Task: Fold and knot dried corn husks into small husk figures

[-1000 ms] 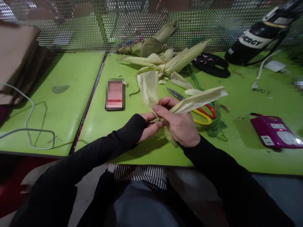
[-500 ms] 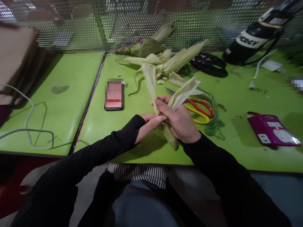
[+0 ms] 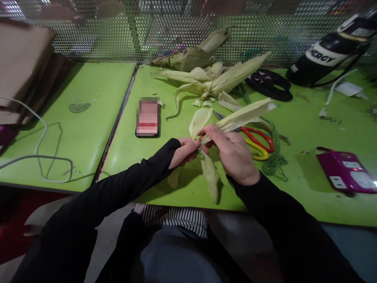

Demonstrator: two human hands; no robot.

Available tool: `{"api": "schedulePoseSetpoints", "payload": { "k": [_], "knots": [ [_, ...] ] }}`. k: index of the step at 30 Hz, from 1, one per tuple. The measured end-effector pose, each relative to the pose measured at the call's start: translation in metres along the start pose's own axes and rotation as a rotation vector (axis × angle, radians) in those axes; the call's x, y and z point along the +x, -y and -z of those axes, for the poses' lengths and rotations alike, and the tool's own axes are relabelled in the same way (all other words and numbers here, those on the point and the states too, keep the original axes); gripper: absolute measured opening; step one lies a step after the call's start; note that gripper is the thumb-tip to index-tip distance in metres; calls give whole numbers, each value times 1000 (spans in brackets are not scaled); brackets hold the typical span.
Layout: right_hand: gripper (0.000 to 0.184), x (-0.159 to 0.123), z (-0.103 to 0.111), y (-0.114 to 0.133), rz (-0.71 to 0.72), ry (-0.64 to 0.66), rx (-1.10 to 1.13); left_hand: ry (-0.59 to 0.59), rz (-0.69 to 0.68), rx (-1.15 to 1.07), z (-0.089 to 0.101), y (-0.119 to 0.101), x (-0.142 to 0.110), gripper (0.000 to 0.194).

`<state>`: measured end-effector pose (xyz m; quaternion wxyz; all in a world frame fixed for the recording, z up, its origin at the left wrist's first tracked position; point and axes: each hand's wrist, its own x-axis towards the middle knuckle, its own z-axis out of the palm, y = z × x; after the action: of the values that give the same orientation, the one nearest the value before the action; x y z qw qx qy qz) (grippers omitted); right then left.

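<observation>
Pale strips of corn husk (image 3: 210,179) are gathered at one point between my hands, their ends fanning out several ways. My left hand (image 3: 185,152) pinches the gathered middle between thumb and fingers. My right hand (image 3: 235,151) is closed on a long strip that sticks out to the upper right, its fingertips touching the left ones. One strip end hangs down toward the table edge. Partly behind my right hand lie scissors (image 3: 263,143) with red and yellow handles, beside a tangle of green string (image 3: 273,165).
A heap of corn husks (image 3: 229,76) lies at the back against a perforated metal screen (image 3: 165,31). A phone (image 3: 147,118) lies left of my hands. To the right are a purple power strip (image 3: 347,169), a black bottle (image 3: 321,55) and a black eye mask (image 3: 269,84). Brown paper bags (image 3: 23,67) stand left.
My hands have drawn slightly apart. The husk strips have spread, with the right strip lower and one end hanging lower. The view has shifted a little left.
</observation>
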<state>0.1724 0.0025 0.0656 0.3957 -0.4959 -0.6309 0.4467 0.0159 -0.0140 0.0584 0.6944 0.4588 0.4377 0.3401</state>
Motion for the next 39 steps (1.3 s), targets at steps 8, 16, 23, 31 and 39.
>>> {"api": "schedulePoseSetpoints", "payload": {
  "k": [8, 16, 23, 31, 39],
  "knots": [
    [35, 6, 9, -2, 18, 210, -77, -43, -111, -170, 12, 2, 10, 7],
    [25, 0, 14, 8, 197, 237, -227, -152, -369, 111, 12, 13, 8, 12],
    [25, -1, 18, 13, 171, 241, -192, -166, -366, 123, 16, 12, 12, 12],
    [13, 5, 15, 5, 169, 253, -403, -77, -238, -111, 12, 13, 18, 16],
    [23, 2, 12, 6, 164, 198, -316, -37, -302, 77, 19, 7, 9, 19]
  ]
}}
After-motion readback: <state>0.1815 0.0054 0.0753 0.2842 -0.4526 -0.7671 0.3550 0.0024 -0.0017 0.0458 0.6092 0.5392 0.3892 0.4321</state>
